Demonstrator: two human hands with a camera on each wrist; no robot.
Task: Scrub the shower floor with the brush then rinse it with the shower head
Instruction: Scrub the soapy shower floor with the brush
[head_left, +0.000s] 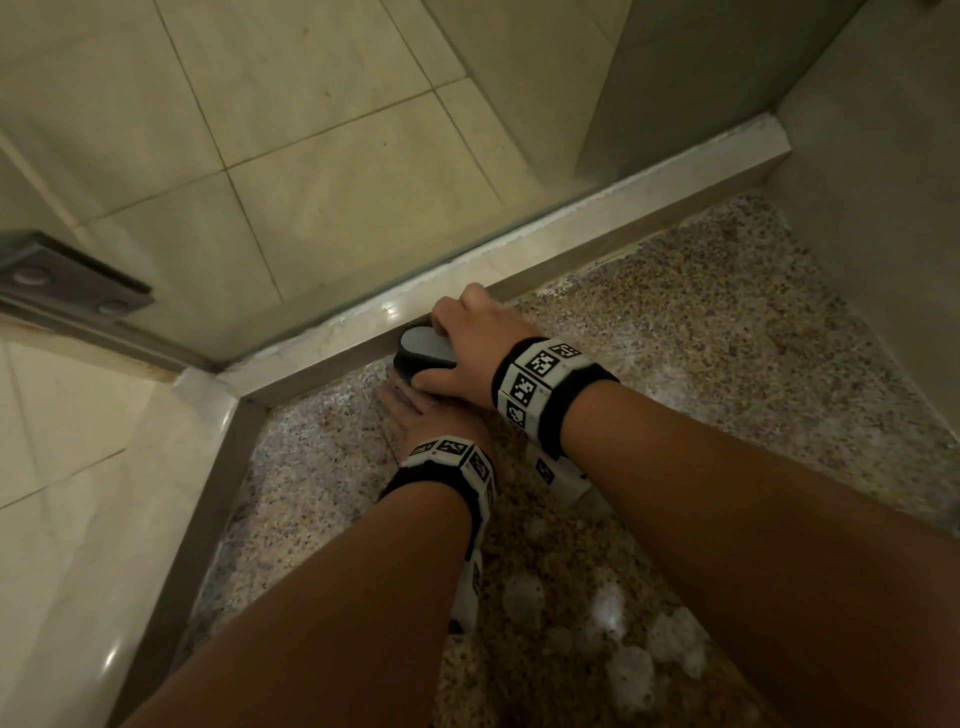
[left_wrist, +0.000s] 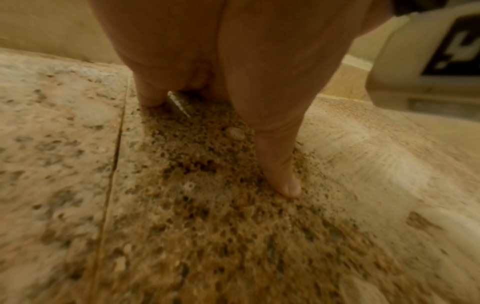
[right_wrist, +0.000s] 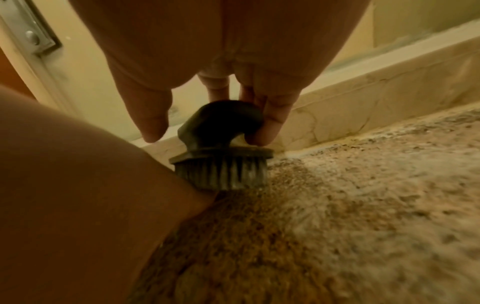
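Note:
A dark grey scrub brush (head_left: 422, 349) stands bristles-down on the speckled granite shower floor (head_left: 701, 332), close against the raised stone curb (head_left: 545, 244) near the corner. My right hand (head_left: 470, 345) grips the brush handle (right_wrist: 221, 121) from above, its fingers (right_wrist: 270, 121) curled round it. The grey bristles (right_wrist: 223, 174) touch the wet floor (right_wrist: 337, 205). Just below the brush, my left hand (head_left: 410, 410) rests flat on the floor with straight fingers; its fingertips (left_wrist: 291, 185) press on the stone (left_wrist: 194, 226). No shower head is in view.
Soap foam (head_left: 623, 649) lies on the floor near me. A glass panel (head_left: 311, 156) stands on the curb, with a metal hinge plate (head_left: 67, 275) at the left. Beige tiles (head_left: 62, 519) lie outside. A wall (head_left: 883, 208) closes the right side.

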